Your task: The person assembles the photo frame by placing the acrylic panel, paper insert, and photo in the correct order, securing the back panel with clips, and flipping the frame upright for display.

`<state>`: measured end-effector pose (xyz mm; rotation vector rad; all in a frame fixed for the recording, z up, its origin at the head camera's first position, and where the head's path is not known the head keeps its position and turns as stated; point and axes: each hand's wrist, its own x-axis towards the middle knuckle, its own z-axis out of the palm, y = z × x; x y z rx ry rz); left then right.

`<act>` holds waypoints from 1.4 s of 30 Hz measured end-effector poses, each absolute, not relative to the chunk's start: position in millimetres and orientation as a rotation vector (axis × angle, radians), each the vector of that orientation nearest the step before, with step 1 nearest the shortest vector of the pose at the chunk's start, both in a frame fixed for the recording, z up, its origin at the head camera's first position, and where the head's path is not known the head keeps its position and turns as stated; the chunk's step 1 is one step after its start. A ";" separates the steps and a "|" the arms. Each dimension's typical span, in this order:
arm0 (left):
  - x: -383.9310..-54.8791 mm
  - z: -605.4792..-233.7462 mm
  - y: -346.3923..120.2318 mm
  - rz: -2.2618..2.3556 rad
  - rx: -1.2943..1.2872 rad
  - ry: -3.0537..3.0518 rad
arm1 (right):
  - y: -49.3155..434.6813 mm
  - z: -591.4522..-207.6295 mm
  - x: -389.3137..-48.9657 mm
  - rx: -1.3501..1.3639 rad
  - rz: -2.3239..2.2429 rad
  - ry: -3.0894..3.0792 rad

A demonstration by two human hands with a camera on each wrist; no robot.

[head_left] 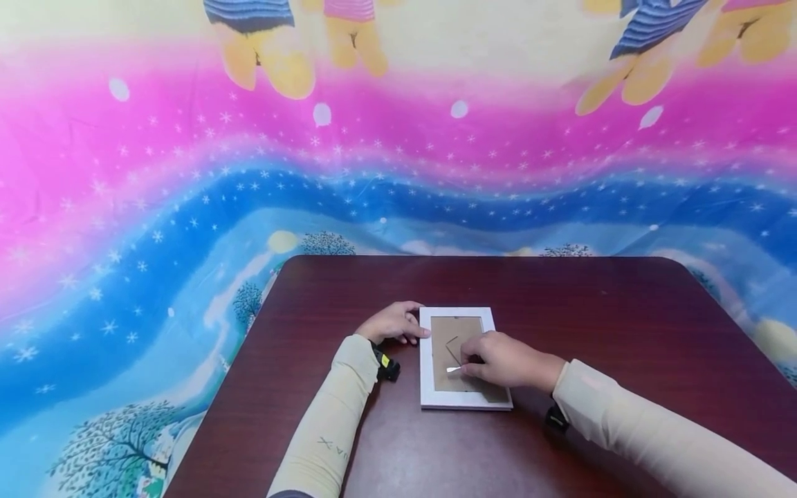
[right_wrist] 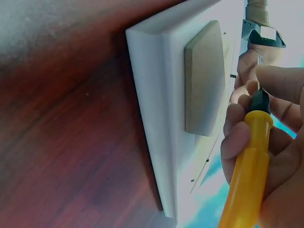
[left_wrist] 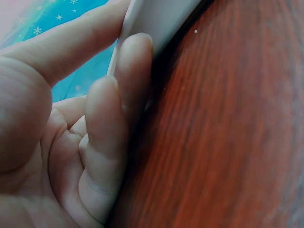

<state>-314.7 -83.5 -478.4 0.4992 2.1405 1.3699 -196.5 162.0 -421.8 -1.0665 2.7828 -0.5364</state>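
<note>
A white picture frame [head_left: 426, 366] lies face down on the table, its brown backing board [head_left: 443, 333] upward. My left hand [head_left: 391, 323] holds the frame's left edge; in the left wrist view its curled fingers [left_wrist: 102, 128] touch the white side. Over the right part of the backing, my right hand [head_left: 507, 358] grips a screwdriver [right_wrist: 249, 171] with a yellow handle and black collar. From above the handle is hidden by the hand, and a shiny flat piece, apparently the tip, shows at the fingers. A brown stand flap [right_wrist: 204, 85] sits on the backing.
The dark red wooden table [head_left: 579, 297] extends around the frame, with rounded far corners. Behind it hangs a colourful printed cloth [head_left: 398, 152]. Small dark tabs [right_wrist: 207, 160] sit along the frame's inner edge. Each wrist wears a black camera [head_left: 387, 364].
</note>
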 end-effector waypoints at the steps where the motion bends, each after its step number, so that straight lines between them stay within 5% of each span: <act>1: -314.7 -479.0 -84.1 1.368 0.496 2.140 | 161.1 -422.7 -197.3 -1.091 -0.522 2.803; 42: -320.5 -480.1 -86.1 1.380 0.506 2.111 | 130.1 -431.1 -223.4 -1.494 -0.280 3.005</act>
